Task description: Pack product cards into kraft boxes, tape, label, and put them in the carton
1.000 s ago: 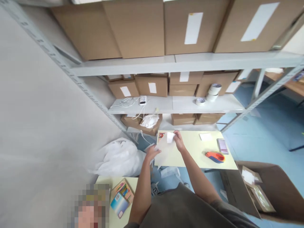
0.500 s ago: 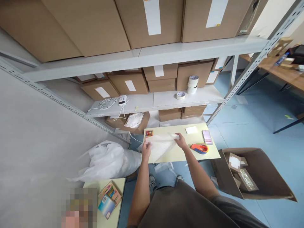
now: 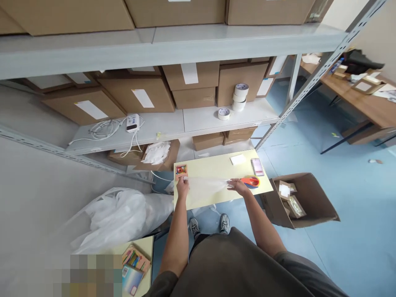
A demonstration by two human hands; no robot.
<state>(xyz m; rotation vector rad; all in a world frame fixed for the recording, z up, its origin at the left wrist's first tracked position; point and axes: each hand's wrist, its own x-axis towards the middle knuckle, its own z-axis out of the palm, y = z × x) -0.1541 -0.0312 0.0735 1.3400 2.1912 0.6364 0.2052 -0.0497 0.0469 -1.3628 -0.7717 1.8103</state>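
A thin, translucent white sheet point(image 3: 206, 187), perhaps a flat bag, is stretched between both hands above the pale yellow table point(image 3: 198, 203). My left hand point(image 3: 182, 187) pinches its left end, close to a small orange-pink box point(image 3: 181, 171) with colourful contents. At the other end, my right hand point(image 3: 238, 187) grips the sheet's right side. Just beyond my right fingers lies an orange, red and blue tape dispenser point(image 3: 251, 182). Farther back on the table are a white card point(image 3: 238, 159) and a pinkish, partly blurred packet point(image 3: 257, 166).
Behind the table stands a grey metal rack point(image 3: 167, 131) with cartons, tape rolls point(image 3: 223, 114) and a cabled white power strip point(image 3: 133, 123). A large white plastic sack point(image 3: 123, 214) is at left. An open carton point(image 3: 318, 202) holding small boxes sits on the floor at right.
The sheet has gone from hanging slanted with a drooping lower corner to being drawn out more level between my hands. My view has shifted, showing more of my shoes and the right-hand desk.
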